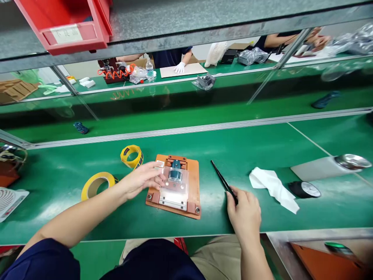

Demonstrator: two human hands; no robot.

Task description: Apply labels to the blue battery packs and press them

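Observation:
An orange-brown fixture board (194,175) lies on the green bench in front of me. A small dark teal part (176,165) sits in its upper middle, partly under a clear plastic plate (175,186). My left hand (145,177) is over the board's left edge, fingers loosely apart and nothing visible in them; I cannot tell whether the fingertips touch the plate. To the right of the board, my right hand (244,210) grips slim black tweezers (220,175), their tip pointing up and left, away from the board.
Two yellow tape rolls (99,184) lie left of the board. On the right are a white cloth (272,186), a black round-topped container (304,189) and a pale metal-topped bottle (329,167). A red bin (72,37) overhangs the upper left. Beyond the partition, co-workers' hands (180,67) are visible.

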